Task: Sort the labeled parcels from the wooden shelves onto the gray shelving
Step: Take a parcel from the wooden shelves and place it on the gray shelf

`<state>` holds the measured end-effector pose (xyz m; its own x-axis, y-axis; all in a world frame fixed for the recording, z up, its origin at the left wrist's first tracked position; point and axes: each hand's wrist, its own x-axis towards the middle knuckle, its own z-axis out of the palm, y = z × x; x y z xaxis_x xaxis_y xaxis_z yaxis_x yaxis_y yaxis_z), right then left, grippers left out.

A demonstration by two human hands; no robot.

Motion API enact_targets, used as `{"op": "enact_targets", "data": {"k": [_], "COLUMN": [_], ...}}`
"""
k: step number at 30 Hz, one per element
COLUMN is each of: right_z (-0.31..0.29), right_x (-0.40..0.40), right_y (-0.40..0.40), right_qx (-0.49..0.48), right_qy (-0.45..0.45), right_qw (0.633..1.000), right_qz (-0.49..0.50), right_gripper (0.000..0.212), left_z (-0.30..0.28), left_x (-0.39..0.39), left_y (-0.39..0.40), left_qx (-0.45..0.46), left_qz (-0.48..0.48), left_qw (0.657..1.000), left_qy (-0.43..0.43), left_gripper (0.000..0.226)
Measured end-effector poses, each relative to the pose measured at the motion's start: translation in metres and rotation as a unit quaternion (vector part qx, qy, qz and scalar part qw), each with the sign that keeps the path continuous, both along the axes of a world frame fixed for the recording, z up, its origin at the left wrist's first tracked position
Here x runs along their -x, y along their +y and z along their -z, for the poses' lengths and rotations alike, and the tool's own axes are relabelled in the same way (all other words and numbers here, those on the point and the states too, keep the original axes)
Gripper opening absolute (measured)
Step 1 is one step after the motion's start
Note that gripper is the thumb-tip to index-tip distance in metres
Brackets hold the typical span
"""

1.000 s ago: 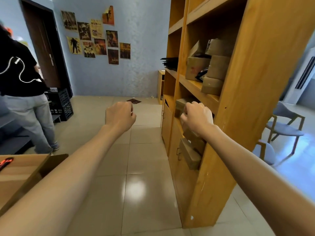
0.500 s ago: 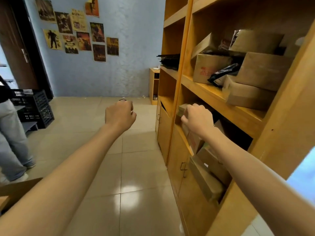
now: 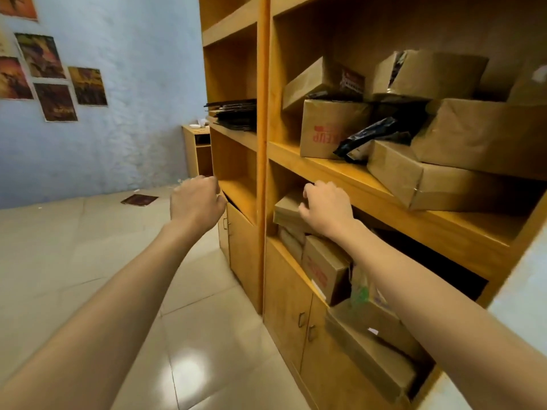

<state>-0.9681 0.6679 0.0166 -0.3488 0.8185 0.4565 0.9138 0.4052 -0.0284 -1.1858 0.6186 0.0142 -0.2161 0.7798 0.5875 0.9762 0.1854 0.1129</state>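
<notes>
While my right hand [image 3: 325, 209] reached into the lower open bay of the wooden shelves [image 3: 262, 149], its fingers [image 3: 307, 194] lay curled over the top of a flat brown parcel [image 3: 288, 211] at the bay's left end, touching it; couldn't tell if the grip was fully closed, as the palm side was hidden. That parcel sat on top of other boxes. Just below my wrist stood a box w/ red print [image 3: 324, 269], tilted, and further right, under my forearm, a long flat carton [image 3: 373, 355] leaned down toward the front edge.

My left hand [image 3: 196, 204] hung in the air in a loose fist, holding nothing, in front of the narrower left bay & apart from the shelves.

One shelf up, more parcels were piled: a box w/ red lettering [image 3: 331, 128] at the left, a smaller box [image 3: 318, 79] tilted on top of it, a black plastic bag [image 3: 376, 136] wedged beside it, and big paper-wrapped parcels [image 3: 438, 176] stacked to the right. Left bay at that level held a pile of dark flat things [image 3: 235, 113]; couldn't make out what they were.

Below the open bays were cupboard doors [image 3: 288, 303] w/ small handles. Past the shelves, a small wooden cabinet [image 3: 197, 150] stood against the blue wall [image 3: 133, 99], posters [image 3: 56, 81] were stuck on the wall, and a dark card [image 3: 139, 200] lay on the tiled floor [image 3: 88, 261].
</notes>
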Motion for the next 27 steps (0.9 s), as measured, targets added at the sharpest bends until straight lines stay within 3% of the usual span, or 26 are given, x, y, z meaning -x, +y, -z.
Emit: {"op": "enact_targets", "data": {"k": [8, 15, 22, 27], "right_z": [0.000, -0.047, -0.049, -0.055], "right_x": [0.028, 0.045, 0.049, 0.036], "right_y": [0.106, 0.195, 0.251, 0.275], "right_qx": [-0.017, -0.076, -0.112, -0.122], "right_qy": [0.000, 0.006, -0.004, 0.002], "right_qw": [0.999, 0.995, 0.986, 0.967], "right_qz": [0.041, 0.071, 0.126, 0.223], "right_gripper": [0.025, 0.032, 0.028, 0.028], "left_z": [0.002, -0.033, -0.042, -0.059], "left_x": [0.026, 0.039, 0.035, 0.016], "left_y": [0.122, 0.228, 0.320, 0.376], "left_qx": [-0.001, -0.047, -0.077, -0.093], "left_qz": [0.054, 0.093, 0.212, 0.313], "left_qw": [0.999, 0.995, 0.974, 0.945], "left_qy": [-0.002, 0.004, -0.014, 0.002], "left_gripper": [0.022, 0.019, 0.018, 0.016]}}
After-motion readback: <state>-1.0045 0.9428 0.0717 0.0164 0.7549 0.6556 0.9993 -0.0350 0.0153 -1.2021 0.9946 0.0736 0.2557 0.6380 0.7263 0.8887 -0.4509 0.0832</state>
